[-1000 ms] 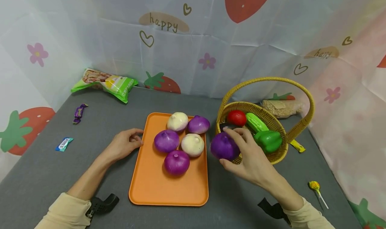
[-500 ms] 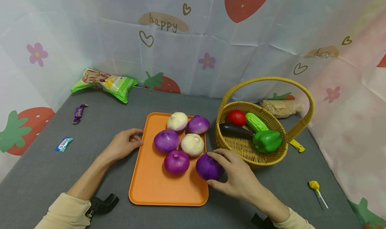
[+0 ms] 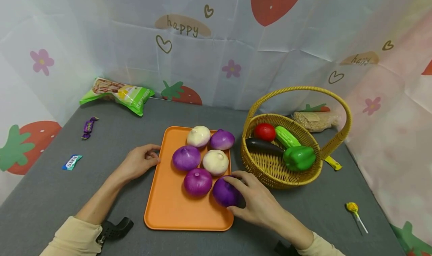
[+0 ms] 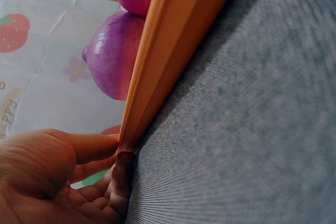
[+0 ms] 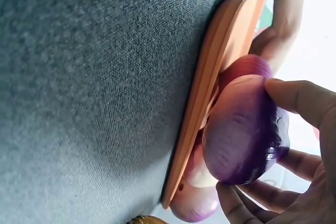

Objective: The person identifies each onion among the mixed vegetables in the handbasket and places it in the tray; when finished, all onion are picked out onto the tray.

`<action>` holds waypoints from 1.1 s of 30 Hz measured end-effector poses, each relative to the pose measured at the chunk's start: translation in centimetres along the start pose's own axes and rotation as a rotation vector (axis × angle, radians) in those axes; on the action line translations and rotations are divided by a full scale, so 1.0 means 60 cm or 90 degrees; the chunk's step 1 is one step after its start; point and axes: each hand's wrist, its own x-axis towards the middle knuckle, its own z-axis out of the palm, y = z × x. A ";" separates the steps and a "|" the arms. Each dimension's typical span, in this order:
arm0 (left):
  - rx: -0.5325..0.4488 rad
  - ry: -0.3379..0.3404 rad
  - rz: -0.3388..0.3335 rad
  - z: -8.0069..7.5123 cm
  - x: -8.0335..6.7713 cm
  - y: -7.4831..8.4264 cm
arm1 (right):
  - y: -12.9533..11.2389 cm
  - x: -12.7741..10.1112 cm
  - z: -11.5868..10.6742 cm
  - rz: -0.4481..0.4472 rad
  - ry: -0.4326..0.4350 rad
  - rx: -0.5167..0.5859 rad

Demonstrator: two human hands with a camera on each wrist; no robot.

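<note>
My right hand (image 3: 258, 199) grips a dark purple onion (image 3: 223, 192) from its right side, at the right edge of the orange tray (image 3: 179, 214). In the right wrist view, thumb and fingertips spread around this onion (image 5: 236, 135), which hides part of the tray behind it. On the tray lie a magenta onion (image 3: 198, 182), two more purple onions (image 3: 186, 157) and two white onions (image 3: 215, 162). With thumb and fingers, my left hand (image 3: 139, 161) pinches the tray's left edge; the left wrist view has the thumb at the rim (image 4: 128, 114).
A yellow wicker basket (image 3: 248, 160) with a tall handle holds a tomato (image 3: 264, 132), an eggplant (image 3: 263, 146), a green cucumber-like vegetable (image 3: 287, 136) and a green pepper (image 3: 299, 158). Sweets, a lollipop (image 3: 352, 208) and a green snack bag (image 3: 125, 95) lie around the grey table.
My right hand has carried the purple onion left and toward me, from the basket's front to over the tray's right edge. The left hand has stayed at the tray.
</note>
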 end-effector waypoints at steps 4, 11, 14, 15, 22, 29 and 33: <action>0.003 0.002 0.000 0.000 0.001 0.000 | -0.002 0.003 0.004 -0.002 0.002 -0.004; 0.004 0.002 0.002 0.001 0.002 -0.001 | -0.004 0.007 0.005 0.012 0.025 -0.031; 0.007 0.003 0.003 0.001 0.002 -0.002 | -0.005 0.008 0.004 0.006 0.041 -0.052; 0.007 0.003 0.004 0.001 0.002 -0.002 | -0.005 0.008 0.004 0.001 0.045 -0.058; 0.001 0.000 0.004 0.001 0.001 -0.003 | -0.005 0.007 0.004 -0.001 0.048 -0.053; 0.001 0.000 0.003 0.001 0.001 -0.002 | -0.004 0.009 0.003 0.006 0.057 -0.061; 0.001 0.002 0.003 0.001 0.001 -0.002 | -0.003 0.009 0.005 0.016 0.051 -0.070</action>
